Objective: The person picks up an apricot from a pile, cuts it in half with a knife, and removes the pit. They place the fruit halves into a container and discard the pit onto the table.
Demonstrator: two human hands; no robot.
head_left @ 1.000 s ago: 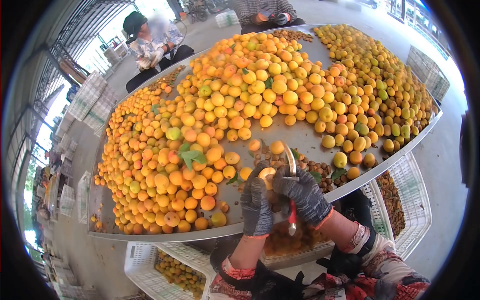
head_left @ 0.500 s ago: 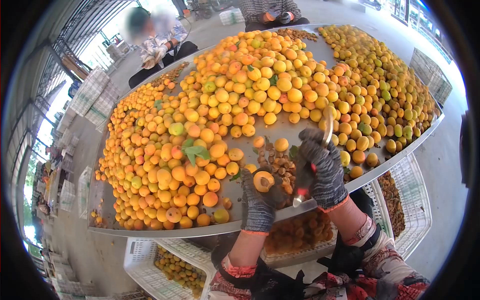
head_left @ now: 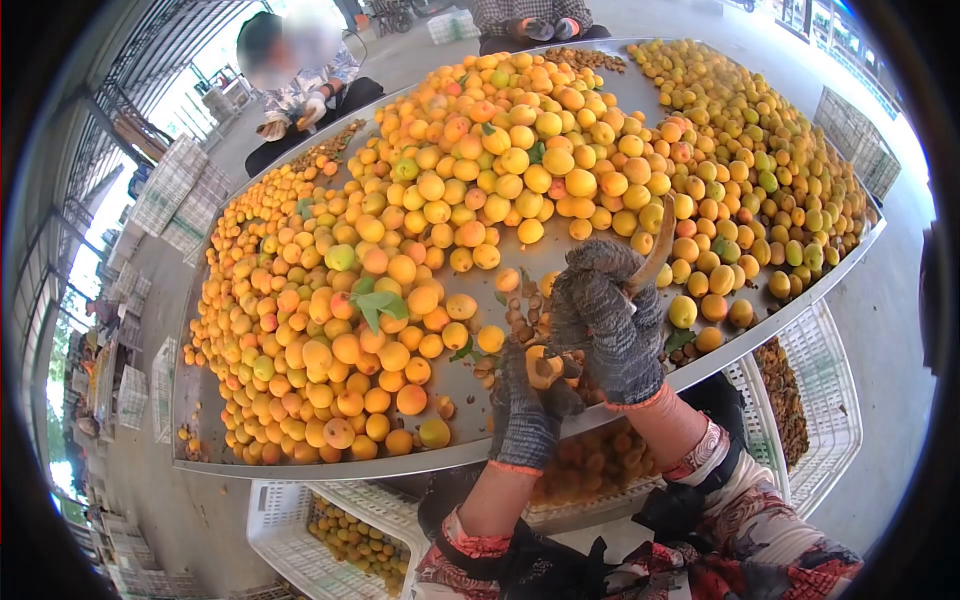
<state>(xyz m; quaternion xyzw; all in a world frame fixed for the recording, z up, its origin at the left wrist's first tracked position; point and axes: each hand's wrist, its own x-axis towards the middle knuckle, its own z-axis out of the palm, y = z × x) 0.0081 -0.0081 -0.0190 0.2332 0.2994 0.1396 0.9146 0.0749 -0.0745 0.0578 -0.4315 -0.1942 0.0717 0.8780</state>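
My left hand (head_left: pixel 527 415), in a grey knit glove with an orange cuff, is closed on an apricot (head_left: pixel 544 368) at the near edge of the metal table. Part of its orange flesh shows between the gloved fingers. Right beside it, my right hand (head_left: pixel 612 325) is wrapped round a knife (head_left: pixel 655 248) whose curved, pale brown handle sticks up past the knuckles. Its blade is hidden behind the hands. Just beyond my hands lie brown apricot pits (head_left: pixel 522 318). A large heap of apricots (head_left: pixel 400 270) covers much of the table, with a green leaf (head_left: pixel 378 302) on it.
The table's raised metal rim (head_left: pixel 380 468) runs in front of me. Below it stand white crates, one holding apricots (head_left: pixel 360 545) and another brown pits (head_left: pixel 782 400). Two people sit across the table, one with gloved hands (head_left: pixel 545 28). Stacked crates (head_left: pixel 175 185) stand left.
My right hand has come left and up against my left hand. The apricot, its cut face showing before, is now turned and partly covered by fingers. The knife blade has gone out of sight.
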